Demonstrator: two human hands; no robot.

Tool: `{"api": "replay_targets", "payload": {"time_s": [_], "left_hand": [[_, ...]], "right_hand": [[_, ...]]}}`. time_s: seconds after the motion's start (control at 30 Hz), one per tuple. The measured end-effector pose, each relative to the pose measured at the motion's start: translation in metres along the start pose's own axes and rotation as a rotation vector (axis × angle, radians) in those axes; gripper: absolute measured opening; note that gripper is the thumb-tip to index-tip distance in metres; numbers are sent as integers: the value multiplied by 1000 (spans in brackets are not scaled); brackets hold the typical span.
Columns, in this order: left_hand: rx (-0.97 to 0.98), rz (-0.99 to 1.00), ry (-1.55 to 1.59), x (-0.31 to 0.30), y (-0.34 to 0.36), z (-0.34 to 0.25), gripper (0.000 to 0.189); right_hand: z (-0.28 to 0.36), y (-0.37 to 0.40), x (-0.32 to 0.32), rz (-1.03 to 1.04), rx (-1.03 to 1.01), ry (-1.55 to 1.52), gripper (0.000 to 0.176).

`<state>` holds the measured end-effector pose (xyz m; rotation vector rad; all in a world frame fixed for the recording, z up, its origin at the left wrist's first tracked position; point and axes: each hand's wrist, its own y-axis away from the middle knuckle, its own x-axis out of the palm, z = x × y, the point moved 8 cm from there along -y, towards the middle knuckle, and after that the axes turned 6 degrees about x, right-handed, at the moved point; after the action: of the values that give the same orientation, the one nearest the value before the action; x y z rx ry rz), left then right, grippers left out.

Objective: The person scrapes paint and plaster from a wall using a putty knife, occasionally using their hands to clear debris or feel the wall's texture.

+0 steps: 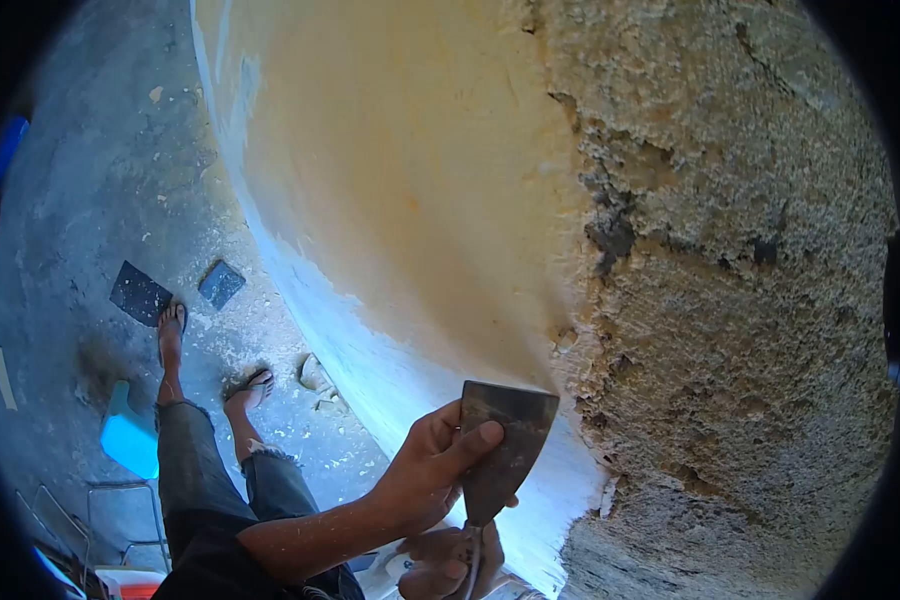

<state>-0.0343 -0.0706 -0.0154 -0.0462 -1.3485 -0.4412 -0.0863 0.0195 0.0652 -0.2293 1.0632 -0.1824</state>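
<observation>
A putty knife [515,445] with a wide, dull metal blade is held upright in front of the wall. My left hand [430,465] pinches the blade, its thumb flat on the near face and the other fingers behind. Lower down, my right hand [445,568] is closed around the thin grey handle [473,555]. Part of that hand is hidden behind the left forearm and the handle. Behind the blade stands the wall, with a smooth yellowish-white plastered section [400,190] and a rough, pitted brown section [740,330] to the right.
On the concrete floor [90,200] lie a dark flat sheet [140,293], a small dark square piece [221,285] and scattered plaster crumbs. A turquoise plastic stool [130,435] stands beside my legs. Metal frames [120,500] are at the lower left. Rubble [315,375] rests by the wall base.
</observation>
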Motion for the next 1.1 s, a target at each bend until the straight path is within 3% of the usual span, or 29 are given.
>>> {"api": "replay_targets", "payload": {"time_s": [0.2,0.3,0.33,0.37,0.43,0.47,0.6,0.63,0.7,0.73,0.77,0.87,1.0,1.1], "left_hand": [[108,59,-5,10,-14,-20,35],[89,-34,1,-4,-3,-11,34],[54,-38,-4,-7,0,0,34],[43,-50,-28,-8,1,3,34],[89,28,-34,-4,-10,-8,35],[133,45,-47,2,-16,-21,36],[111,-20,-85,1,-3,-16,39],[69,-53,-101,-6,-2,-6,38],[55,-37,-68,1,-8,-14,38],[136,6,-89,6,-17,-30,38],[222,50,-112,14,-21,-43,38],[161,17,-125,4,-9,-28,34],[128,-10,-138,4,-8,-30,36],[200,51,-163,17,-14,-51,39]], "right_hand": [[7,-17,3,124,172,-145,73],[4,-16,8,188,242,-231,69],[-12,-3,8,95,365,-360,86],[-17,-4,10,91,361,-367,86],[25,-30,16,121,1,-180,65],[-3,-12,18,-126,132,-98,81],[-6,8,12,-92,349,-198,77],[-19,13,11,-93,348,-206,77],[1,-4,14,-43,128,-66,55],[11,-18,20,-22,-85,5,52],[17,-29,27,3,-8,-170,53],[-1,0,20,-3,144,-224,53],[1,-5,25,12,42,-43,55],[15,-16,34,-18,52,-266,57]]}}
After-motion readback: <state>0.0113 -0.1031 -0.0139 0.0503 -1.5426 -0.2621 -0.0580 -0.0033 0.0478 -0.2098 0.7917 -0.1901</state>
